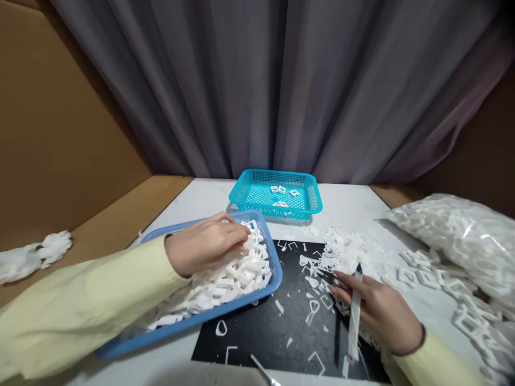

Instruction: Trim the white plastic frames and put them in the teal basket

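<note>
My left hand reaches over the blue basket, its fingers pressed together at the white plastic pieces heaped inside; whatever lies between the fingertips is hidden. On the right, my right hand is closed on a pen-like tool with a pale wrapped handle and a dark pointed tip facing away. Dark, thin tips, perhaps tweezers, also show at its fingers. Beneath lies a black mat, strewn with thin white scraps.
A turquoise basket with a few white pieces stands at the back. Scraps are piled beside the mat. A clear bag and loose white frames fill the right. A metal tool lies at the front edge; white gloves are far left.
</note>
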A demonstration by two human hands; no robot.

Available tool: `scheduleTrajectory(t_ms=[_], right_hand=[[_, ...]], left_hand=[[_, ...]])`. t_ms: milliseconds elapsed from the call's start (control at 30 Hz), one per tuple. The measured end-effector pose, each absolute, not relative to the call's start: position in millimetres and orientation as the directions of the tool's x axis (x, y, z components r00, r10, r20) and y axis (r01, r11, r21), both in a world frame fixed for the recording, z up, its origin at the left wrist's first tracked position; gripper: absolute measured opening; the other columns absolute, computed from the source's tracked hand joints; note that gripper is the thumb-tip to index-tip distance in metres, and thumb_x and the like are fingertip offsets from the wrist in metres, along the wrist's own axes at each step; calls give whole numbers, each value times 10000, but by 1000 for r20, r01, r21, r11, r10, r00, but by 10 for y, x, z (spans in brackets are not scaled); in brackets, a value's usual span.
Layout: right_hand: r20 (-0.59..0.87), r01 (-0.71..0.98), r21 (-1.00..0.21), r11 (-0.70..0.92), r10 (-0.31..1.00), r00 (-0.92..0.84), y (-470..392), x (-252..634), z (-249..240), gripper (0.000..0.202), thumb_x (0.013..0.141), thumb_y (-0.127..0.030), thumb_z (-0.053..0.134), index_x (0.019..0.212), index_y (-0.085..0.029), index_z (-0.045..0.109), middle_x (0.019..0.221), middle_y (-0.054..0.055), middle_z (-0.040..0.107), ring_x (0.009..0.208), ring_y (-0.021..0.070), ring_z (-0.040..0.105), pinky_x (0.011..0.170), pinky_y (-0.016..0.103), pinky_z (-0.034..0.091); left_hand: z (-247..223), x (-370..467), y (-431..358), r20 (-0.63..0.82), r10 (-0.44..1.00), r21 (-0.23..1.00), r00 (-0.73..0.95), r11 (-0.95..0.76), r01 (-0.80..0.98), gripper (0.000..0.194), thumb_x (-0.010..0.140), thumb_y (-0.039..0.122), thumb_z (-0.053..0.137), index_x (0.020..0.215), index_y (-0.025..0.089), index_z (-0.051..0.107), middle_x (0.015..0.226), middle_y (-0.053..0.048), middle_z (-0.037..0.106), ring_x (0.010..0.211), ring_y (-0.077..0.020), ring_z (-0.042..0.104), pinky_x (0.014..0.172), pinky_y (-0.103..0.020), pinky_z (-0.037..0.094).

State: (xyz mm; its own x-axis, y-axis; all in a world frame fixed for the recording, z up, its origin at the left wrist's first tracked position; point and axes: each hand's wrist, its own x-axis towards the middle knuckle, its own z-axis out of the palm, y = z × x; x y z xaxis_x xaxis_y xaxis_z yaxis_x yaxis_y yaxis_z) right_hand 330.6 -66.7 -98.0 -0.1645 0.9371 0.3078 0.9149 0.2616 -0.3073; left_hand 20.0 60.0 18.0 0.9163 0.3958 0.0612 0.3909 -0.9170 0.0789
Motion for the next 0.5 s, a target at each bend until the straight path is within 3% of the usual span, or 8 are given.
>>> scheduleTrajectory(t_ms=[133,233,333,433,500], right_hand=[[292,876,-414,246,948,-128,-674,3219,-625,351,855,-415,444,1010,-156,623,875,116,653,761,231,624,652,362,495],[214,802,-538,261,962,-169,-686,3046,-306,272,903,-350,390,980,-218,616,888,12,671,778,110,629,680,204,503],[156,731,-619,287,957,-244,-660,2855,-165,273,906,-362,387,986,-221,607,853,-31,677,744,54,629,653,118,492],[128,706,-638,308,946,-297,-615,2748,-277,301,877,-401,430,1013,-197,604,841,1,674,733,80,630,662,157,495],[124,722,-611,325,940,-318,-600,2731,-443,370,773,-470,557,995,-181,621,818,39,664,732,137,625,666,235,499]], left_hand=[[239,414,356,240,350,257,906,-922,288,121,876,209,424,867,154,531,1020,-78,626,894,-153,573,778,-254,425],[194,619,176,262,386,331,884,-897,293,112,868,237,445,924,175,518,896,-36,627,819,-147,580,714,-247,433],[51,777,104,290,400,345,870,-891,295,121,882,216,408,957,183,497,831,-14,598,726,-136,564,635,-247,421],[-127,845,133,293,339,317,894,-917,244,151,890,159,359,939,173,502,839,-28,579,741,-141,549,643,-255,414],[-205,850,165,274,346,303,897,-916,261,151,886,159,363,883,165,514,811,-34,563,728,-147,535,633,-260,411]])
